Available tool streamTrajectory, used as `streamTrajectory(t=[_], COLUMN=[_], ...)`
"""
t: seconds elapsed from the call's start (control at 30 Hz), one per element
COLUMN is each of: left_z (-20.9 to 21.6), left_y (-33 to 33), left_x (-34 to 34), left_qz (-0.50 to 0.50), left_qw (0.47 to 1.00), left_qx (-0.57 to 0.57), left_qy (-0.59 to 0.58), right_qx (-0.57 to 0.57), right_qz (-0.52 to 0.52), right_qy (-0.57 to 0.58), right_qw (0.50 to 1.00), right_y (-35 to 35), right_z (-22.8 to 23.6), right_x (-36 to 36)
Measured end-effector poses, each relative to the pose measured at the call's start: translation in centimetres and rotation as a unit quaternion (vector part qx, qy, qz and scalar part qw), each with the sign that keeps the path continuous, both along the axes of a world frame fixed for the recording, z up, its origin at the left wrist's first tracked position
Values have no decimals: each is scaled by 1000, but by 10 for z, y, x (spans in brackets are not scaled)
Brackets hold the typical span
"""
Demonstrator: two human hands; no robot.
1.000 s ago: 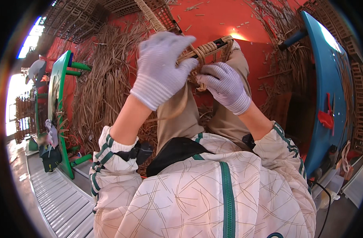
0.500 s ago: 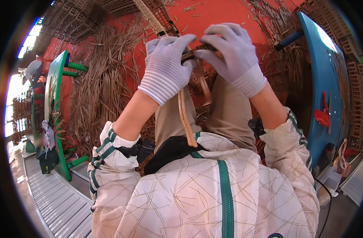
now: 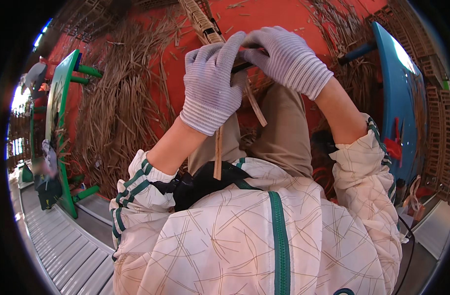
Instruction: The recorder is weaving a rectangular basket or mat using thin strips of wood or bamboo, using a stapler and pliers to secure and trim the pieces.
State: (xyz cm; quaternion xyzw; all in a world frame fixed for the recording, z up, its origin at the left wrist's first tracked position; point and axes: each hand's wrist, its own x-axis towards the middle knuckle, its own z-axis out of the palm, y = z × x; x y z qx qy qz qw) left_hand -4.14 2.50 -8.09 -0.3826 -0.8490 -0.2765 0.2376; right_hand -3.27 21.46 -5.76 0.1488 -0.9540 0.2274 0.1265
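Both hands wear pale lavender knit gloves and meet above my knees at a partly woven brown basket. Its strip-wrapped rim (image 3: pixel 198 18) runs away from me, with a dark bare part near my fingers. My left hand (image 3: pixel 211 81) is closed round the near part of the rim; its palm hides the grip. My right hand (image 3: pixel 286 58) has its fingers bent and pressed together at a dark edge beside the left fingertips; what they pinch is mostly hidden. One flat brown strip (image 3: pixel 218 155) hangs below my left wrist, another strip (image 3: pixel 256 105) slants down between the hands.
A heap of loose brown strips (image 3: pixel 119 108) covers the red floor at left, more strips (image 3: pixel 360 73) lie at right. A green-edged table (image 3: pixel 62 93) stands left, a blue table (image 3: pixel 397 93) right with a red tool on it. Woven baskets (image 3: pixel 434 132) are stacked at far right.
My right hand has closed in toward the left, its raised, spread fingers now bent together. The left hand has shifted slightly, and the strip under its wrist hangs straighter.
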Motion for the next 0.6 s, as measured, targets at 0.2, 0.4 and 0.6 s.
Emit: streamTrajectory(t=[0.2,0.4,0.6], left_z=[-3,-5,-4], left_y=[-1,0,3], left_x=[2,5,5], left_qz=[-1,9,6], left_qw=[1000,998,999], left_qx=[14,65,20], left_qy=[5,-9,29], right_qx=[37,-150,-313], right_qz=[18,-38,76], right_qy=[-190,-261,-82], right_qw=[981,953,943], right_y=[9,9,17], right_z=[8,21,3], right_x=[-14,-13,4])
